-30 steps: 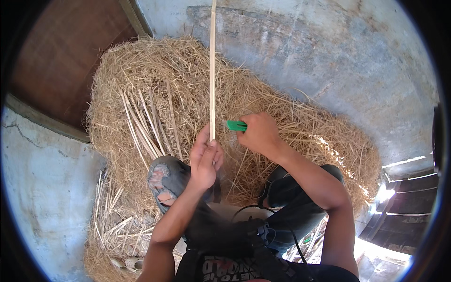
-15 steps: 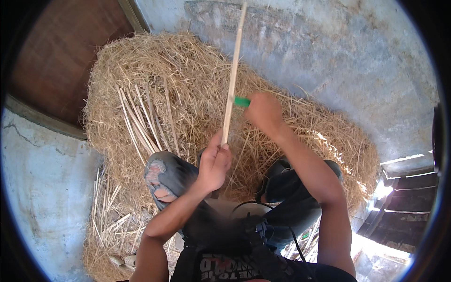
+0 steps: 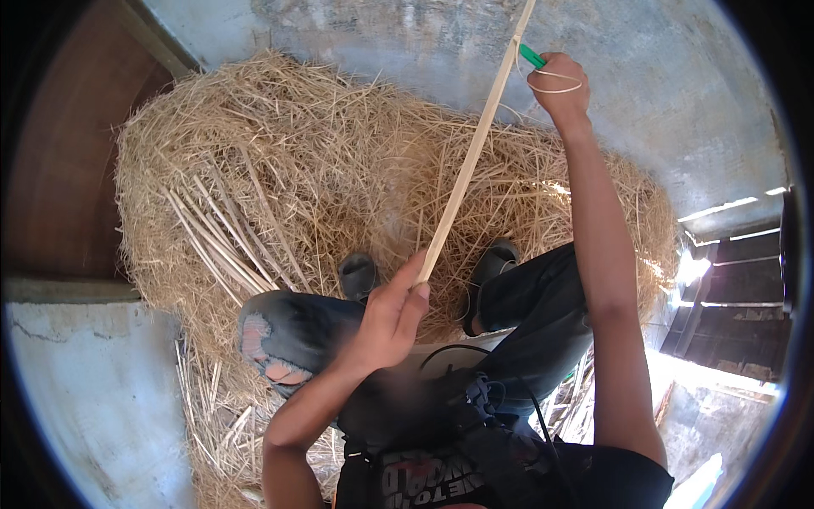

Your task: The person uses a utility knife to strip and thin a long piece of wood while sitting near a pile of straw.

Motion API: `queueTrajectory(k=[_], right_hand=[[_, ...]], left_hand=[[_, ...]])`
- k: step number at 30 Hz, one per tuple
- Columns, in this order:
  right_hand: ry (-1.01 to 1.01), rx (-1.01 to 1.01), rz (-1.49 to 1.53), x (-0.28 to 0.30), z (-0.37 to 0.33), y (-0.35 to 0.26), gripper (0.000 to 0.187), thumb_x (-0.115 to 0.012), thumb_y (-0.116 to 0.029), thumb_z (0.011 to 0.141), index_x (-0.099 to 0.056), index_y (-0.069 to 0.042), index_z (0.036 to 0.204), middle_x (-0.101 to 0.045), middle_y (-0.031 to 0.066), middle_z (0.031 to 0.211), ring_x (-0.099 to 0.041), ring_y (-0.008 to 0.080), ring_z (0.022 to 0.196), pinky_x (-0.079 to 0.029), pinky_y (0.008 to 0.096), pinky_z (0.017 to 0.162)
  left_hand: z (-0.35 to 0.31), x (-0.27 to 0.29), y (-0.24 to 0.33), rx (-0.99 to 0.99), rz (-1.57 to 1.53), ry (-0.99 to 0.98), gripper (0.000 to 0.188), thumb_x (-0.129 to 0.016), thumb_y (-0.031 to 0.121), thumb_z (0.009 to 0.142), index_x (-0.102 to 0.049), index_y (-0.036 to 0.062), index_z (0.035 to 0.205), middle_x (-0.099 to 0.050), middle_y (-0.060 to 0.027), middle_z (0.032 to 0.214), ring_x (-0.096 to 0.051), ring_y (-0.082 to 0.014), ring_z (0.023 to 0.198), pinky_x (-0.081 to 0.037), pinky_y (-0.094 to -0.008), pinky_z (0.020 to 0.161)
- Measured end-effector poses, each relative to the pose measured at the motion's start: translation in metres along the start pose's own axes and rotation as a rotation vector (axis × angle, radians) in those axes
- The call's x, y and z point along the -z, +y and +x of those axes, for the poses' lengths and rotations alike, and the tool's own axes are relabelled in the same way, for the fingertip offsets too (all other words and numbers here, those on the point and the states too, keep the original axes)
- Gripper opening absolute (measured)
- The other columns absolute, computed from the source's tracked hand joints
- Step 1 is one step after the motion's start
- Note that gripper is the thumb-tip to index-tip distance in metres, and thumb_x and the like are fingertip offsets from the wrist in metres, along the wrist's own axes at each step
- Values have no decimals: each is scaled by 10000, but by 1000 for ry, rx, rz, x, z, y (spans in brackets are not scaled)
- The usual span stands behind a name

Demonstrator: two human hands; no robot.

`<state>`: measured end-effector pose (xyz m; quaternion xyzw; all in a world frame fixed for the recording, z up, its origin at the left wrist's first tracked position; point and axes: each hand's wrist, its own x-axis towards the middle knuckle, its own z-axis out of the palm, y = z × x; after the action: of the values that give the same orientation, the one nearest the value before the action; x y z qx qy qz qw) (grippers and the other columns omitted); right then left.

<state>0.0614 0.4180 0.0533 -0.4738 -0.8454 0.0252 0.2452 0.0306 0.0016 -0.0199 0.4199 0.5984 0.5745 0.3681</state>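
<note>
My left hand [image 3: 392,321] is closed around the lower end of a long, pale bamboo strip [image 3: 471,157]. The strip slants away up and to the right, its far end running out of the view. Far out along it, my right hand [image 3: 561,92] is closed on a green-handled knife [image 3: 532,56], which meets the strip's right side. Its blade is too small to make out. A thin curled shaving [image 3: 555,78] loops from the strip across the right hand's fingers.
A wide heap of straw-like shavings [image 3: 331,161] spreads before me to the wall [image 3: 661,76]. Several bamboo strips [image 3: 222,242] lie on it at the left. My two shod feet rest at its near edge, between bent knees. A brown panel [image 3: 76,161] stands far left.
My right hand with the knife has moved far up and outward along the strip, and a curled shaving now shows. The strip leans more to the right. My left hand keeps its hold.
</note>
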Motion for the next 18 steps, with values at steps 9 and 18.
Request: queueTrajectory(k=[9, 18], right_hand=[[225, 38, -15, 2, 17, 42, 170, -689, -198, 741, -740, -97, 868, -729, 202, 870, -696, 426, 853, -564, 504, 750], [237, 50, -9, 0, 22, 60, 223, -744, -239, 716, -757, -105, 894, -721, 178, 829, -691, 410, 795, -562, 503, 717]], left_hand=[[4, -6, 19, -6, 129, -44, 478, -496, 99, 1050, -419, -61, 1493, -585, -114, 718, -604, -204, 627, -499, -336, 634], [0, -8, 11, -51, -171, -110, 501, -412, 123, 1096, -327, -14, 1570, -414, 16, 641, -354, -50, 522, -321, -234, 501]])
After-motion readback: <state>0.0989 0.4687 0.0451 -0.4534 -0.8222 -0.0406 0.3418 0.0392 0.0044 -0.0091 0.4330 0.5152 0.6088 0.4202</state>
